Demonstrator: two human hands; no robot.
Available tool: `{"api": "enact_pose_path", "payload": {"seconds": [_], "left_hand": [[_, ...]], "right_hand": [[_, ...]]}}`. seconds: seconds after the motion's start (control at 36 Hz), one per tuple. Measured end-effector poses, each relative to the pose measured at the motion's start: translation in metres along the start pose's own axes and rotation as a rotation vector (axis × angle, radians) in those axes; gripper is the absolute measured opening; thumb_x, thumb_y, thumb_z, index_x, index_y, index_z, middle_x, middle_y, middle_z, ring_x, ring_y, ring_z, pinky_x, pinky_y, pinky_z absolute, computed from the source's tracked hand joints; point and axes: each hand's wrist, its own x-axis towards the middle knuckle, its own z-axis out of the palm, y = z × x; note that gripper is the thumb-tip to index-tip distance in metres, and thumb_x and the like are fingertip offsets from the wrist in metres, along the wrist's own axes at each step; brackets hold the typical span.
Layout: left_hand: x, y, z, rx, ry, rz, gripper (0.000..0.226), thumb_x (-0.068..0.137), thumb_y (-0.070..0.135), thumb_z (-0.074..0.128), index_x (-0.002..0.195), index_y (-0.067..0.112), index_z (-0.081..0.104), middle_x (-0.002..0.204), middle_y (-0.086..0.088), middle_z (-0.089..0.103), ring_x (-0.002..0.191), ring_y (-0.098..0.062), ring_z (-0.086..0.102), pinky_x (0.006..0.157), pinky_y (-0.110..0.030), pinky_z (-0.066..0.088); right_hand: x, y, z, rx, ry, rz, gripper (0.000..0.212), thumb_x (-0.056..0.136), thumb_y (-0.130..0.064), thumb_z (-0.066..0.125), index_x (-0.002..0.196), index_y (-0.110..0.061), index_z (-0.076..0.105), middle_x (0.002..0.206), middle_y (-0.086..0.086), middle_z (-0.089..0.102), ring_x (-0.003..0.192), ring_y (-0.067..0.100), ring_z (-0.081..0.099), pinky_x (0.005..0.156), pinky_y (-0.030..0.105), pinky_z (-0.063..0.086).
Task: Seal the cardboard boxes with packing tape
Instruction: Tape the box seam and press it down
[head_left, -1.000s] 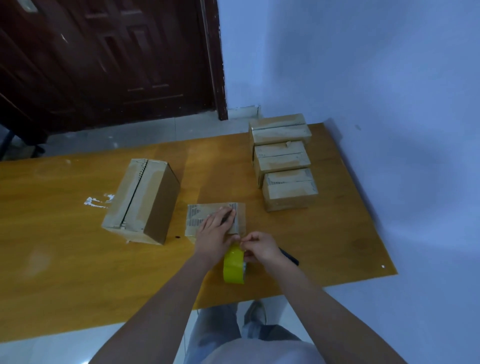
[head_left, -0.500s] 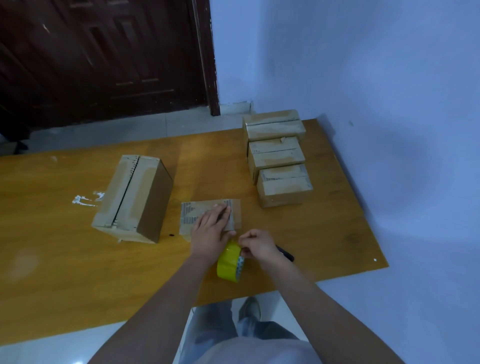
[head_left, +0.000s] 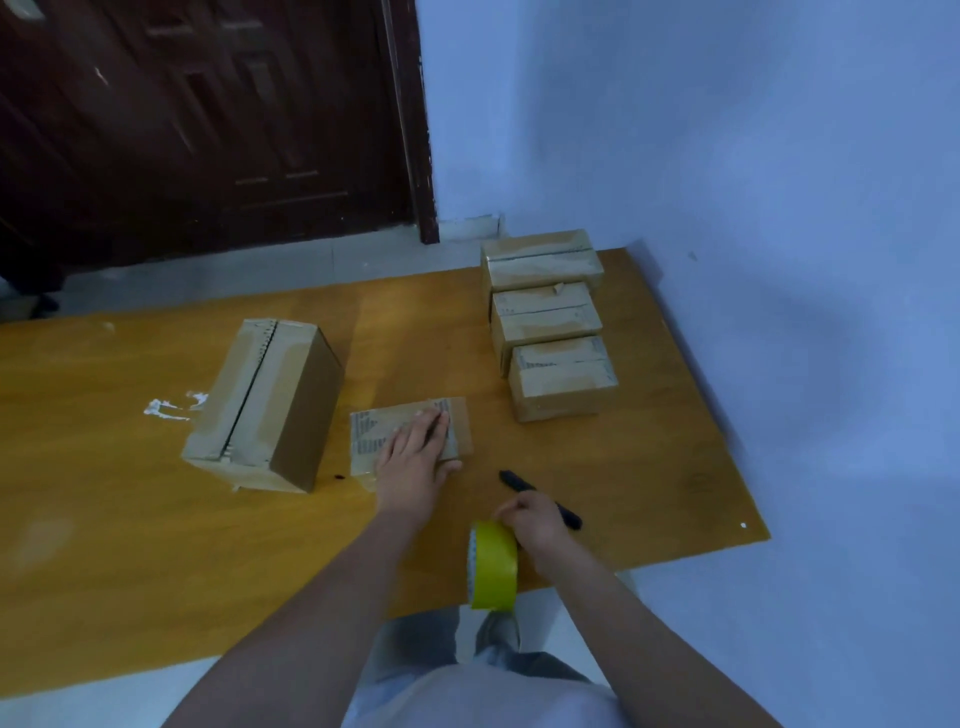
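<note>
Head view: wooden desk (head_left: 130, 545); big box (head_left: 260, 405) left, three small boxes (head_left: 550, 322) far right. Left hand (head_left: 413, 460), grip flat, presses a small box (head_left: 410, 434). Nearer, rightward, right hand (head_left: 535, 522) grips yellow tape roll (head_left: 492, 565).

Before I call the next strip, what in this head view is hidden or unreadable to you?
- Flat box, head view: the left hand covers its middle, so the seam there is hidden.
- Print on that box: too small and blurred to read.
- Tape roll: any strip pulled toward the box is not visible in the dim light; the right hand hides its far side.
- Black pen: its middle is behind the right hand.
- Three stacked-in-row boxes: far sides unseen.
</note>
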Motion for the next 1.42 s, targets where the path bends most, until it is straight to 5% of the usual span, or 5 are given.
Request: {"api": "enact_pose_path", "payload": {"seconds": [0.22,0.42,0.64,0.94,1.42], "left_hand": [[0.001,-0.010,0.013,0.181,0.130,0.123,0.065,0.085,0.048,0.034,0.128,0.005,0.059,0.128,-0.009,0.060,0.122,-0.022,0.040,0.097,-0.040,0.039],[0.000,-0.011,0.012,0.163,-0.005,0.120,0.103,0.057,0.026,0.090,0.141,0.009,0.032,0.137,-0.009,0.052,0.126,-0.024,0.039,0.093,-0.043,0.047],[0.001,-0.021,-0.024,-0.208,-0.159,0.103,0.095,0.084,0.044,0.058,0.146,0.031,-0.013,0.143,0.001,0.039,0.132,-0.023,0.035,0.105,-0.037,0.031],[0.041,0.019,-0.029,0.070,-0.155,-0.102,0.045,0.092,0.045,0.045,0.126,0.015,0.044,0.128,-0.003,0.045,0.124,-0.023,0.035,0.107,-0.035,0.019],[0.040,0.021,-0.009,0.036,-0.003,-0.152,0.021,0.098,0.038,0.042,0.103,0.030,0.061,0.118,0.000,0.043,0.113,-0.025,0.038,0.106,-0.040,0.018]], "right_hand": [[0.001,0.002,-0.026,-0.006,0.071,-0.088,0.028,0.092,-0.005,0.051,0.068,-0.019,0.055,0.075,0.000,0.056,0.069,0.010,0.051,0.058,0.020,0.037],[0.006,-0.009,-0.015,-0.045,0.015,-0.110,0.026,0.094,-0.008,0.050,0.070,-0.018,0.054,0.083,0.002,0.058,0.082,0.017,0.055,0.063,0.021,0.041],[0.010,-0.015,-0.011,-0.058,-0.024,-0.136,0.023,0.096,-0.011,0.049,0.074,-0.016,0.055,0.088,0.003,0.058,0.081,0.016,0.052,0.060,0.022,0.038],[0.011,-0.015,-0.012,0.006,-0.045,-0.125,0.024,0.095,-0.008,0.049,0.072,-0.015,0.050,0.073,0.000,0.052,0.070,0.014,0.049,0.060,0.024,0.038],[0.010,-0.007,-0.015,0.064,-0.037,-0.095,0.026,0.095,-0.007,0.050,0.070,-0.015,0.048,0.072,0.000,0.050,0.070,0.011,0.048,0.064,0.022,0.038]]}}
